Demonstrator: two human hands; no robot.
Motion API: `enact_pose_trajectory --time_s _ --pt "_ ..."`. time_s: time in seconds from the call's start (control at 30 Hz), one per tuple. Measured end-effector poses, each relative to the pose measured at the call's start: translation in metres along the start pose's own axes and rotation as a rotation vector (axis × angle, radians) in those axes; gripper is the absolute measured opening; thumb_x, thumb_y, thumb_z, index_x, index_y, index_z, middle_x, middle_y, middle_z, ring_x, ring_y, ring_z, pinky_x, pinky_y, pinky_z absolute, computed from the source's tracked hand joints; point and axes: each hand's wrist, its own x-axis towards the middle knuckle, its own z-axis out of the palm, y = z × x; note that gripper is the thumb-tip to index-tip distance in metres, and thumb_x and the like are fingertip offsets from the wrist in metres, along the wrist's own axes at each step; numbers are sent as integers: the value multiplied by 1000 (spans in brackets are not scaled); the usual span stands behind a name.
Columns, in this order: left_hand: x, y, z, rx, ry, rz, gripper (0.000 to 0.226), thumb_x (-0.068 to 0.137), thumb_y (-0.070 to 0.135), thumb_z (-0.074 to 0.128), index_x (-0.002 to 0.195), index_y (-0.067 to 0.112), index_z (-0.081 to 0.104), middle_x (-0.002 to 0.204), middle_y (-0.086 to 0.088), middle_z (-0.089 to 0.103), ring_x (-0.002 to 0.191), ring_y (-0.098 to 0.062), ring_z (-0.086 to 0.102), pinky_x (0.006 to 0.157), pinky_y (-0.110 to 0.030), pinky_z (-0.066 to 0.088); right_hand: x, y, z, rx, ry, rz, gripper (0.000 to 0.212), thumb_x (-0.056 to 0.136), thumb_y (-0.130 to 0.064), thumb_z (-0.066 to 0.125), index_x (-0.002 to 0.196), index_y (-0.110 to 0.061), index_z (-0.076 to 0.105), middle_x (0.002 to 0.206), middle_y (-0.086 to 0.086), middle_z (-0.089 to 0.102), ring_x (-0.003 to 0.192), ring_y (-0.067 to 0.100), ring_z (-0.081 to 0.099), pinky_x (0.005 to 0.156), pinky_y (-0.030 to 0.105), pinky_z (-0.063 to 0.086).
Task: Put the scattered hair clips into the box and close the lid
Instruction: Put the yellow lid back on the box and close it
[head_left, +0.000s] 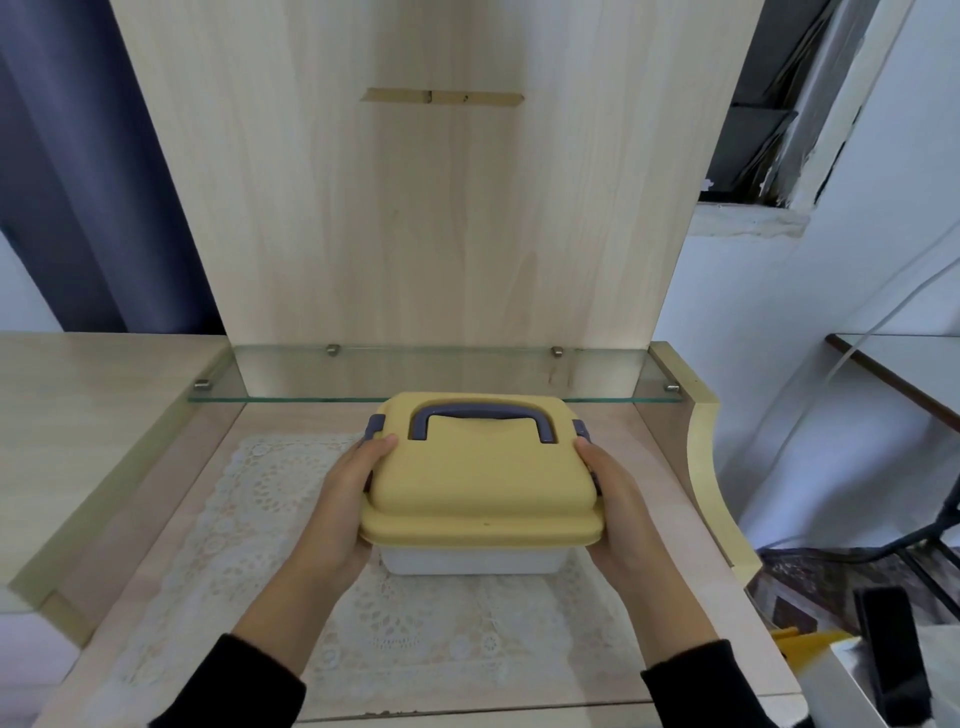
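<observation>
Gripping the box (467, 560), yellow lid (483, 483) on, are left hand (345, 501) and right hand (626, 504)

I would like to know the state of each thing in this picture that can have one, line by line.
lid: on the box, covering it fully.
handle: folded down flat on the lid.
side latches: fastened or not, cannot tell.
box: covered, over the lace mat, held from both sides.
left hand: grips the box's left side, thumb on the lid.
right hand: grips the box's right side.

Left hand (345, 504) and right hand (623, 509) on opposite sides of the closed box (483, 483), on a lace mat (415, 639).
</observation>
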Motion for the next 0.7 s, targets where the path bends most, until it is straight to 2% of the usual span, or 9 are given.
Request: enact_pose_trajectory --time_s 0.27,0.4,0.5,0.7 --pt "10 -2 -3 -23 4 -8 35 92 31 55 118 10 66 108 -14 70 95 -29 64 78 -40 51 15 1 4 -19 29 38 34 99 -31 42 119 -16 65 111 12 69 97 23 66 71 33 53" --pt "15 0 -2 -21 5 -9 29 91 32 57 111 15 69 109 -15 70 94 -30 65 80 -43 51 22 0 5 -38 32 44 34 99 -29 42 117 -12 65 107 14 70 91 22 66 66 31 53" --pt "16 -1 -3 -7 11 -7 30 91 33 57 111 15 69 109 -15 70 93 -30 65 77 -42 52 22 1 5 -43 39 40 35 99 -28 42 117 -8 65 105 15 68 90 22 64 67 31 52" --pt "13 -2 -4 -14 11 4 33 92 33 56 116 15 67 113 -15 69 98 -30 64 82 -44 51 23 2 2 -53 28 40 35 100 -29 40 116 -10 65 107 15 69 92 23 65 70 32 52"
